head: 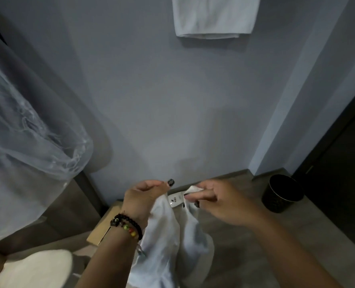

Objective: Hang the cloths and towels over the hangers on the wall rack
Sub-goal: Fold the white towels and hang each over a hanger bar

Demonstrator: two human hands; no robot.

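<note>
**Both hands grip a white cloth by its top edge, low in front of the wall**

1. Left hand (145, 196): fingers are curled and pinch one upper corner of the white cloth (164, 235). A band of dark beads with a few coloured ones, the bracelet (126, 225), sits on the wrist.

2. Right hand (216, 200): thumb and fingers pinch the opposite upper corner of the same cloth, where a small bunch of fabric shows between them.

3. Cloth position: it hangs slack between and below the two hands, reaching the bottom edge of the view. A small white label (176, 200) with dark print shows at the top edge, between the hands.

4. Wall: a second white towel (214, 17) hangs folded high on the blue-grey wall (151, 100), well above the hands. Its support lies outside the view.

5. Surroundings: a sheer curtain (27, 125) hangs at the left. A dark round bin (282, 193) stands on the floor at the right, near a dark door. A flat brown cardboard piece (103, 227) lies below the left wrist. A pale rounded object at the lower left cannot be identified.
</note>
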